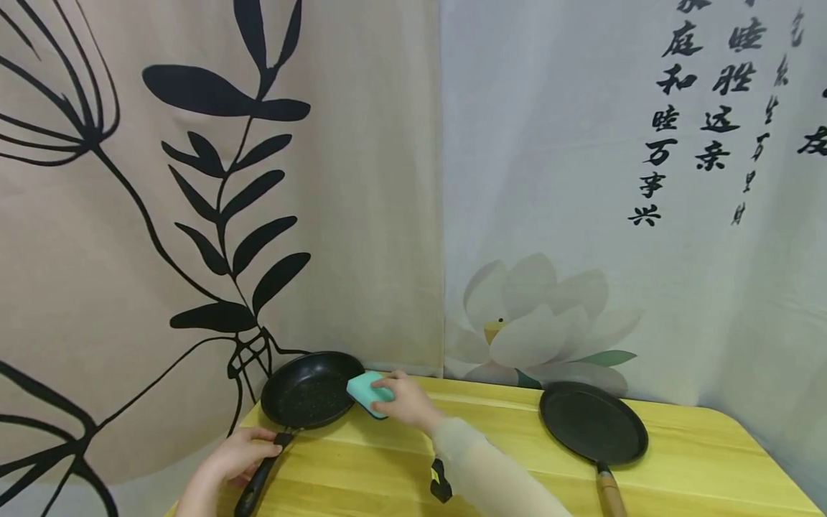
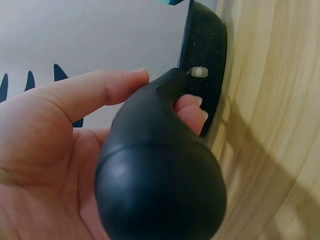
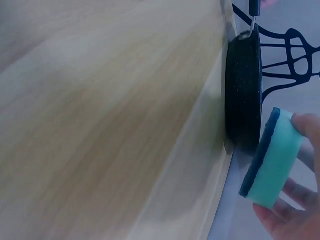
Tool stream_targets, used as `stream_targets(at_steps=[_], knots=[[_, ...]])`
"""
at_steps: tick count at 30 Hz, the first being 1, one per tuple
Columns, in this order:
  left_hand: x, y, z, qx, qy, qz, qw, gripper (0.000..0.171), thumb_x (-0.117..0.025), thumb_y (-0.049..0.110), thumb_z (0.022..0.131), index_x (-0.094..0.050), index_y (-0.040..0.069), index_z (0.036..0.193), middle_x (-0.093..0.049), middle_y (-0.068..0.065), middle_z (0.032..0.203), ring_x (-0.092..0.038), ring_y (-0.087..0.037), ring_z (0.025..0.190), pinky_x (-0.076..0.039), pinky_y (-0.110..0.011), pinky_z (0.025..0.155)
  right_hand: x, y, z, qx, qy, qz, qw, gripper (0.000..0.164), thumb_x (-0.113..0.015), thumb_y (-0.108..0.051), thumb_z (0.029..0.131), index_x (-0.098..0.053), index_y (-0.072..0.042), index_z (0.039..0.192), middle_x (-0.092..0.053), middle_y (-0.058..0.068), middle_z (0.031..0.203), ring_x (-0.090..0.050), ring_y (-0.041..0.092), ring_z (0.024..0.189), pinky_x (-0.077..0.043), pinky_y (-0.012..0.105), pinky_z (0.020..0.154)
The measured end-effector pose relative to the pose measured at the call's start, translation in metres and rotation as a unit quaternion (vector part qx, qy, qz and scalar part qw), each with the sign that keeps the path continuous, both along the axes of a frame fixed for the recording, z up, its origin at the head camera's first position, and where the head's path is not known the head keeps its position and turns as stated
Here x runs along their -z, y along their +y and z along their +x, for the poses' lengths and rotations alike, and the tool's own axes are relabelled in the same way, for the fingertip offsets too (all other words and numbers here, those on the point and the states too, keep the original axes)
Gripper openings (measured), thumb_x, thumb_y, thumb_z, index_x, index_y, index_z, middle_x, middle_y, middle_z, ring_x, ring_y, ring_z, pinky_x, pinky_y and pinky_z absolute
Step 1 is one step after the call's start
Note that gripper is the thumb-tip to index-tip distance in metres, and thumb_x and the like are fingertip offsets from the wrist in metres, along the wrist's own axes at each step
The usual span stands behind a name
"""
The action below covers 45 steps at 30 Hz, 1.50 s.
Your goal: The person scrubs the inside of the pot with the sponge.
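At the left of the table sits a black speckled frying pan [image 1: 310, 391], its dark handle [image 1: 261, 477] pointing toward me. My left hand [image 1: 235, 456] grips that handle near the pan; in the left wrist view the thumb and fingertips [image 2: 189, 107] come round it from both sides. Beside the pan's right rim, my right hand [image 1: 408, 402] pinches a turquoise sponge [image 1: 370, 393]. The right wrist view shows the sponge's dark scouring layer [image 3: 260, 152] on the side toward the table and pan, held above the tabletop.
A flat black pan [image 1: 593, 424] with a wooden handle [image 1: 610, 492] lies at the right of the yellow wood-grain table [image 1: 497, 431]. Behind the table hangs a printed curtain [image 1: 375, 201] with plants and characters. A small black-and-yellow item [image 1: 441, 481] shows by the right forearm.
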<state>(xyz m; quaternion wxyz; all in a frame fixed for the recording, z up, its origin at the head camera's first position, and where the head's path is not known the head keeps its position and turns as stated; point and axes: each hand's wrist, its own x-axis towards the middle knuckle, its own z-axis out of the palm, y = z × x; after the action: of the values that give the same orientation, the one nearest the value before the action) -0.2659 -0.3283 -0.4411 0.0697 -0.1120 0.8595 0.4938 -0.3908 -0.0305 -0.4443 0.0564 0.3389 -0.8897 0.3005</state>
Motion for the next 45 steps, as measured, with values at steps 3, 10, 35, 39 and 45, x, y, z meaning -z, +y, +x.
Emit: stream_targets(at_steps=[3, 10, 35, 39, 45], knots=[[0.002, -0.001, 0.000, 0.022, -0.004, 0.024, 0.9995, 0.050, -0.062, 0.017, 0.092, -0.046, -0.014, 0.128, -0.066, -0.014, 0.095, -0.067, -0.027, 0.071, -0.055, -0.044, 0.063, 0.001, -0.001, 0.002, -0.006, 0.007, 0.010, 1.000, 0.039, -0.070, -0.032, 0.090, -0.067, -0.016, 0.126, -0.053, 0.010, 0.131, -0.055, 0.025, 0.114, -0.047, 0.038, 0.092], [0.006, -0.004, 0.003, 0.105, -0.003, 0.077, 0.9915, 0.032, -0.057, 0.014, 0.095, -0.055, -0.013, 0.112, -0.067, -0.004, 0.079, -0.065, -0.018, 0.064, -0.054, -0.035, 0.060, 0.000, 0.000, 0.004, -0.009, 0.031, 0.041, 0.999, 0.037, -0.070, -0.030, 0.090, -0.068, -0.017, 0.125, -0.053, 0.011, 0.132, -0.053, 0.025, 0.117, -0.046, 0.036, 0.094], [0.007, 0.037, -0.004, 0.224, -0.023, 0.138, 0.9646, 0.032, -0.055, 0.009, 0.097, -0.050, -0.015, 0.117, -0.065, -0.010, 0.080, -0.065, -0.018, 0.062, -0.056, -0.034, 0.059, -0.008, 0.043, 0.010, -0.033, 0.083, 0.100, 0.991, 0.036, -0.070, -0.031, 0.088, -0.070, -0.017, 0.121, -0.055, 0.010, 0.130, -0.054, 0.024, 0.115, -0.046, 0.033, 0.093], [0.005, 0.048, -0.004, 0.237, -0.032, 0.137, 0.9612, 0.029, -0.056, 0.010, 0.097, -0.051, -0.013, 0.115, -0.066, -0.011, 0.081, -0.066, -0.019, 0.065, -0.056, -0.035, 0.059, -0.007, 0.056, 0.012, -0.039, 0.088, 0.106, 0.990, 0.036, -0.070, -0.031, 0.089, -0.070, -0.017, 0.121, -0.054, 0.010, 0.130, -0.054, 0.024, 0.114, -0.047, 0.034, 0.092], [0.005, 0.071, -0.004, 0.241, -0.042, 0.129, 0.9610, 0.033, -0.058, 0.011, 0.095, -0.050, -0.013, 0.116, -0.067, -0.012, 0.083, -0.067, -0.020, 0.066, -0.056, -0.033, 0.059, -0.007, 0.082, 0.016, -0.032, 0.077, 0.106, 0.991, 0.037, -0.070, -0.032, 0.087, -0.070, -0.018, 0.121, -0.054, 0.010, 0.131, -0.054, 0.024, 0.113, -0.047, 0.035, 0.091]])
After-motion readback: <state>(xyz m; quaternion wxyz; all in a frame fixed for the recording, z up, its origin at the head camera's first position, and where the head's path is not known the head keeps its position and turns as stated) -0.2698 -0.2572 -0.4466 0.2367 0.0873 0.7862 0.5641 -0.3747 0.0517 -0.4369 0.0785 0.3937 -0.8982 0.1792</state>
